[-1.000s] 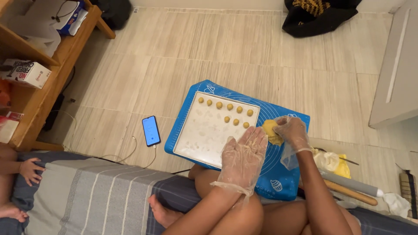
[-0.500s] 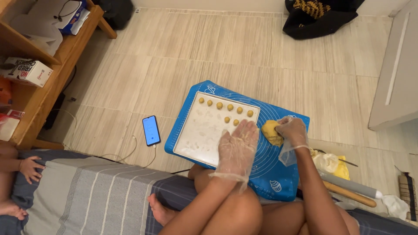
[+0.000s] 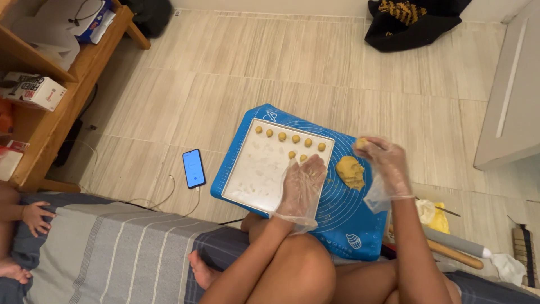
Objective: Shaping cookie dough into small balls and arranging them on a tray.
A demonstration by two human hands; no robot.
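Observation:
I sit on the floor over a blue baking mat (image 3: 343, 225) with a white tray (image 3: 253, 180) on it. Several small yellow dough balls (image 3: 295, 139) line the tray's far edge. My left hand (image 3: 302, 188), in a clear plastic glove, rests flat on the tray's right side near two balls. My gloved right hand (image 3: 381, 159) is lifted just right of the tray and pinches a small piece of dough (image 3: 361, 143) in its fingertips. A flattened yellow dough lump (image 3: 350, 171) lies on the mat between my hands.
A phone (image 3: 194, 168) with a lit screen lies on the tiled floor left of the mat, cable attached. A rolling pin (image 3: 455, 250) and wrappers sit at right. A wooden shelf (image 3: 50, 107) stands at left; another person's hand (image 3: 35, 217) rests on a striped cloth.
My right hand has lifted off the dough lump with a small piece pinched off. My left hand slid slightly further onto the tray.

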